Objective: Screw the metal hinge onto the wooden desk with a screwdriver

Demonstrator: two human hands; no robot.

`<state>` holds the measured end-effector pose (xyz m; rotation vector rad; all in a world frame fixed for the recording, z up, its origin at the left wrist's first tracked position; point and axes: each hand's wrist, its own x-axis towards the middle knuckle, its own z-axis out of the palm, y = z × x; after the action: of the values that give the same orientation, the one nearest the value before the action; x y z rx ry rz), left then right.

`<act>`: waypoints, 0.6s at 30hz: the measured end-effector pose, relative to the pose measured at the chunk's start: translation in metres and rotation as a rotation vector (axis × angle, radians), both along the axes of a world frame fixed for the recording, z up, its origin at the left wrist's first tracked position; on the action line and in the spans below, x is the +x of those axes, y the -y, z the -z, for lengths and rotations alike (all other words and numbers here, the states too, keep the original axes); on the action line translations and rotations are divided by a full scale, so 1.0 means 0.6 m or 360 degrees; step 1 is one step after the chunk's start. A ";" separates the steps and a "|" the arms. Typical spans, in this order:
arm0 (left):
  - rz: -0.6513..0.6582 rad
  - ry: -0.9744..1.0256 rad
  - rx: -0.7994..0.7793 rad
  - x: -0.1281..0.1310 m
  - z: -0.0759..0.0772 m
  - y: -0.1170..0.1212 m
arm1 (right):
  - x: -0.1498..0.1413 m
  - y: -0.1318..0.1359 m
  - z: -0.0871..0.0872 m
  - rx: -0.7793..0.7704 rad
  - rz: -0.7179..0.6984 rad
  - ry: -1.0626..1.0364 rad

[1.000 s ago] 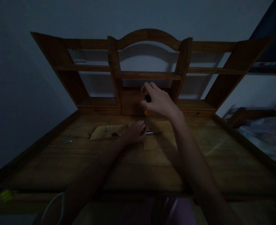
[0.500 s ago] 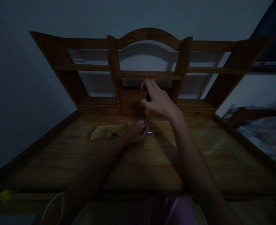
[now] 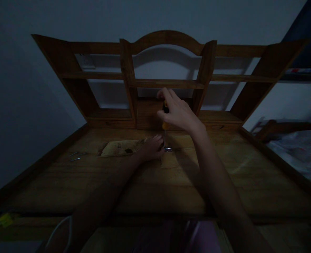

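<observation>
"The screwdriver [image 3: 165, 125] is seen slightly turned since the earlier head frame."

"How is it held?"

"By the right hand [image 3: 180, 111], tip pointed at a metal piece [image 3: 168, 149] well inside the edges of the desk [image 3: 158, 193]."

"And the left hand [image 3: 152, 149]?"

"Bent beside that piece; whether anything is held cannot be told."

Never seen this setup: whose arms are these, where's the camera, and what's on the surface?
No machine here: these are a person's bare hands, seen from a head-worn camera looking forward and down. The right hand holds a yellow-and-black screwdriver, shaft pointing down. The left hand is near its lower end, beside a shiny metal piece; whether it pinches anything is unclear. On the wooden desktop, at left, are a pale, ragged strip and some thin metal pieces. Shelves stand behind.
</observation>
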<state>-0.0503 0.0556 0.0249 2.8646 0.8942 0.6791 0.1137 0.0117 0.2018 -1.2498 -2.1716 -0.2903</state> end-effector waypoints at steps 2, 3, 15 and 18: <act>0.0006 0.0006 0.0001 -0.001 0.003 -0.002 | -0.002 0.001 0.001 -0.0014 0.0018 0.0004; 0.0013 0.0012 -0.0002 -0.001 0.004 -0.003 | -0.002 0.001 0.002 -0.0016 0.0035 0.0014; -0.0005 0.0062 -0.0036 0.002 -0.004 0.004 | 0.004 -0.011 0.009 -0.0004 -0.0069 -0.0043; -0.0013 0.0066 -0.0012 0.003 -0.003 0.001 | 0.003 -0.008 0.010 -0.0033 -0.0070 -0.0083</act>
<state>-0.0486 0.0547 0.0265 2.8306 0.9010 0.7318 0.1153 0.0166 0.1961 -1.2063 -2.1594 -0.2149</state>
